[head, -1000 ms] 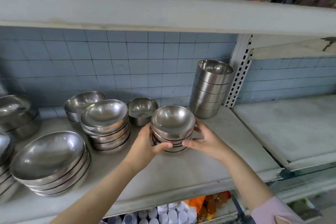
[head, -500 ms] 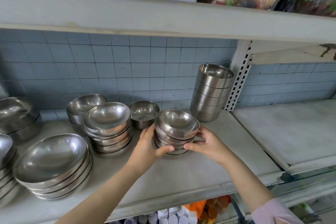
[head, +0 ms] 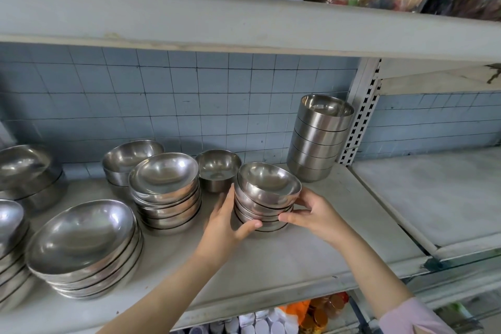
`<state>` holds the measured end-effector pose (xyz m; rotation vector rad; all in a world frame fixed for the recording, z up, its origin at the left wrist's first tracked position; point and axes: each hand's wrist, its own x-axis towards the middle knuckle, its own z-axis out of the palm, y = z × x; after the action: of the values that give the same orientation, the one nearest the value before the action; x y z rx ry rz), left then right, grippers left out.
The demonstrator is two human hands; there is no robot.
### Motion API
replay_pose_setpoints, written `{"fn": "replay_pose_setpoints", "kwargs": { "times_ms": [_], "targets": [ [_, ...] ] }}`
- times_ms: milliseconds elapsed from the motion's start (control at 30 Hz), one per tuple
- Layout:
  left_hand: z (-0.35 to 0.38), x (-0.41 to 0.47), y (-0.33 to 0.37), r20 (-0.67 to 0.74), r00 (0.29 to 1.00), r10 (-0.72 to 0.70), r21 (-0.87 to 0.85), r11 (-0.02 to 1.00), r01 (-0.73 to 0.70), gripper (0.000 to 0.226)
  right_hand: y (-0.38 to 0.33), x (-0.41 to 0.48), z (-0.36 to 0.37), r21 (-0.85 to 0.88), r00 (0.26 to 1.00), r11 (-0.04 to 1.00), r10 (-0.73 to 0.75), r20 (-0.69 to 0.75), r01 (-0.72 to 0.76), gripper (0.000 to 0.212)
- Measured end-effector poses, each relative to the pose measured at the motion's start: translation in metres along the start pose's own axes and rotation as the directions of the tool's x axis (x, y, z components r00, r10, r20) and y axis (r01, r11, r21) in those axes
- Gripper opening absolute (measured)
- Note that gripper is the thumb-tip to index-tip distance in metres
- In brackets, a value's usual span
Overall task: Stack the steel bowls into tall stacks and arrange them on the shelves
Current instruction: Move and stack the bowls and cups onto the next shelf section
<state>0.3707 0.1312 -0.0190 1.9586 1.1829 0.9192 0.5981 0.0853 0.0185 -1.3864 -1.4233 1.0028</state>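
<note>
Head view: left hand [head: 227, 225] and right hand [head: 314, 214] curl round the small bowl stack [head: 268, 192], in front of the tall stack [head: 320, 141], probably to stop it toppling.

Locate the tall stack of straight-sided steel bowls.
Head view, right of centre: the tall steel bowl stack stands at the back of the grey shelf, beside the perforated white upright.

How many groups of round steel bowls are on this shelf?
8: far-left upper stack; far-left lower stack, cut off; wide front-left stack; middle stack; pile behind it; lone small bowl; gripped stack in left hand and right hand; tall back-right stack. More may sit off-frame.
</note>
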Motion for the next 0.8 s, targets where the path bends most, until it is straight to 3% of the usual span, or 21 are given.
{"fn": "replay_pose_setpoints", "kwargs": {
  "times_ms": [67,167,200,467,633,800],
  "targets": [
    [-0.001,-0.001,0.002,0.0,1.0,-0.02,0.002,1.0,0.02,0.112,-0.003,0.0,0.0,-0.022,1.0,1.0,0.002,0.019,-0.001,0.081],
    [-0.004,-0.001,0.004,0.005,1.0,-0.021,-0.055,0.998,0.021,0.109,-0.011,0.002,0.0,-0.053,0.998,0.997,0.051,0.047,-0.049,0.13],
    [-0.005,-0.001,0.004,0.016,1.0,-0.018,-0.076,0.997,0.019,0.107,-0.014,0.003,-0.001,-0.074,0.997,0.996,0.058,0.049,-0.054,0.135],
    [-0.006,-0.006,0.011,0.034,0.999,0.017,-0.14,0.99,-0.013,0.086,-0.029,0.005,-0.005,-0.2,0.998,0.979,0.053,0.036,-0.045,0.131],
    [-0.007,-0.005,0.013,0.065,0.997,0.046,-0.157,0.987,-0.035,0.086,-0.042,0.005,-0.009,-0.296,0.999,0.955,0.019,0.041,-0.006,0.127],
    [-0.008,-0.008,0.019,0.096,0.993,0.074,-0.27,0.962,-0.045,0.086,-0.042,0.007,-0.009,-0.272,0.998,0.962,0.017,0.052,-0.002,0.126]
  ]
}}
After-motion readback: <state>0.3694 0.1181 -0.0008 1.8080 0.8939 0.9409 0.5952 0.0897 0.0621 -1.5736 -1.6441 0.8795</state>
